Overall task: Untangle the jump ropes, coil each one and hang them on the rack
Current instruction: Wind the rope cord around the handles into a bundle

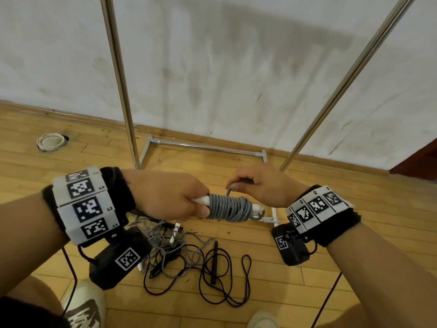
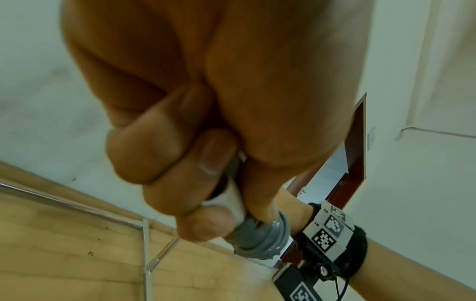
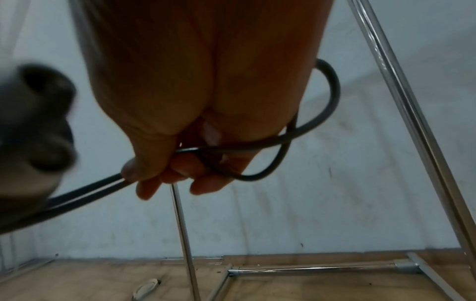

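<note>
A grey jump rope point(image 1: 227, 207) is wound in tight turns around its white handles point(image 1: 202, 200). My left hand point(image 1: 179, 197) grips the handles' left end; the left wrist view shows the same grey coil point(image 2: 260, 238) below my curled fingers point(image 2: 203, 222). My right hand point(image 1: 254, 183) pinches the loose end of the grey cord point(image 3: 304, 130), which loops around its fingers point(image 3: 206, 183). On the floor below lies a tangle: a black rope point(image 1: 224, 275) with a black handle point(image 1: 214, 263) and a thin grey rope point(image 1: 163, 235) with a white handle point(image 1: 175, 232).
The chrome rack stands against the wall ahead, with two uprights point(image 1: 118, 79) point(image 1: 350, 84) and a base frame point(image 1: 205, 146) on the wooden floor. A roll of tape point(image 1: 50, 142) lies at the left. My shoes point(image 1: 85, 306) show at the bottom edge.
</note>
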Demonstrator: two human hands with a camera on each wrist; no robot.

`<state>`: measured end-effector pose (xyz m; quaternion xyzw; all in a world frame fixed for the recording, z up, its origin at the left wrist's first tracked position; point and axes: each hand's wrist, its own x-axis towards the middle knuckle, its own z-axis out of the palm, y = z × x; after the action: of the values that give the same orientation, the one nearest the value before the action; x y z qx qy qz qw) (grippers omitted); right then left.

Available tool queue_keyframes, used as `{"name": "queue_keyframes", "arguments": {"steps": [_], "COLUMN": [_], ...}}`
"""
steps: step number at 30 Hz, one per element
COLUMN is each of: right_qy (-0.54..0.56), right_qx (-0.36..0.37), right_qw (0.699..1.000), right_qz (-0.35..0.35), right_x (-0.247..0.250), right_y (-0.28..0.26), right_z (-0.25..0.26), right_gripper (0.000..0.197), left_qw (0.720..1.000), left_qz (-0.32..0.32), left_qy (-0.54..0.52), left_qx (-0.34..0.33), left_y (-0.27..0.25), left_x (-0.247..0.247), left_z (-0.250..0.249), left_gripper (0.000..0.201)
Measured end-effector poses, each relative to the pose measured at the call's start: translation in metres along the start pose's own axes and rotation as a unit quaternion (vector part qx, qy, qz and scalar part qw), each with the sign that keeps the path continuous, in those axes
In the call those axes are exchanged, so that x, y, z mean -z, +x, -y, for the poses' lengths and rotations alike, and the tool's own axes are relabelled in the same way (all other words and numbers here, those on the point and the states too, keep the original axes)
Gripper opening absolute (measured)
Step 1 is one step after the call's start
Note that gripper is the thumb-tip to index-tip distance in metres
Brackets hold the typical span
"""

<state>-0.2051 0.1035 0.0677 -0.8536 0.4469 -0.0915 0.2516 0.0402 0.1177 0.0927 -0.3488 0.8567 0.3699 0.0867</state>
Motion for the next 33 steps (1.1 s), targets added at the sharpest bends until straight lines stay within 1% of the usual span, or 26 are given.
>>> {"name": "queue_keyframes", "arguments": {"steps": [2,3,4,5,6,7,11,13,15,17,21,23,25,27,30,33], "right_qy": [-0.051,-0.109,-0.183,-0.245,-0.274,-0.272,-0.160,-0.077,0.035,0.115,0.209,0.254,0.290,0.316,0.341,0.338], "right_qx": [-0.001,-0.009,-0.020,-0.033,-0.045,-0.050,-0.039,-0.041,-0.057,-0.078,-0.089,-0.085,-0.090,-0.100,-0.112,-0.109], "right_qw": [0.999,0.993,0.981,0.964,0.953,0.953,0.974,0.981,0.982,0.975,0.960,0.946,0.929,0.915,0.903,0.912], "right_qz": [-0.019,-0.037,-0.063,-0.095,-0.118,-0.126,-0.156,-0.171,-0.176,-0.173,-0.162,-0.184,-0.212,-0.231,-0.237,-0.205], "right_x": [0.001,0.003,0.005,0.008,0.010,0.010,0.010,0.011,0.013,0.014,0.010,0.007,0.004,0.001,0.000,0.002], "right_y": [0.000,0.000,0.000,-0.001,-0.002,-0.002,0.000,0.000,-0.001,-0.002,-0.002,-0.002,-0.002,-0.001,0.001,0.000], "right_z": [-0.002,-0.003,-0.004,-0.003,-0.001,0.000,0.010,0.016,0.020,0.024,0.029,0.031,0.034,0.035,0.034,0.034], "right_gripper": [0.025,0.037,0.049,0.057,0.061,0.061,0.050,0.043,0.032,0.025,0.014,0.012,0.017,0.021,0.022,0.023], "left_qw": [0.999,0.999,0.998,0.997,0.996,0.995,0.987,0.983,0.978,0.973,0.964,0.954,0.944,0.937,0.932,0.931], "left_qz": [-0.008,-0.014,-0.020,-0.027,-0.035,-0.041,-0.071,-0.108,-0.157,-0.199,-0.255,-0.290,-0.317,-0.327,-0.322,-0.302], "left_qy": [0.030,0.040,0.047,0.054,0.062,0.073,0.115,0.111,0.099,0.071,-0.004,-0.035,-0.060,-0.104,-0.162,-0.205], "left_qx": [0.019,0.027,0.035,0.042,0.048,0.054,0.089,0.096,0.096,0.095,0.080,0.069,0.068,0.062,0.042,0.027], "left_y": [0.004,0.006,0.007,0.008,0.009,0.010,0.019,0.021,0.022,0.022,0.022,0.021,0.021,0.020,0.015,0.012], "left_x": [-0.003,-0.003,-0.002,-0.001,-0.001,-0.001,-0.002,0.001,0.007,0.012,0.017,0.019,0.022,0.023,0.024,0.021], "left_z": [0.002,0.003,0.005,0.006,0.007,0.007,0.009,0.011,0.014,0.018,0.020,0.018,0.015,0.012,0.007,0.005], "left_gripper": [0.024,0.024,0.024,0.023,0.023,0.023,0.026,0.024,0.023,0.022,0.022,0.023,0.024,0.024,0.024,0.025]}}
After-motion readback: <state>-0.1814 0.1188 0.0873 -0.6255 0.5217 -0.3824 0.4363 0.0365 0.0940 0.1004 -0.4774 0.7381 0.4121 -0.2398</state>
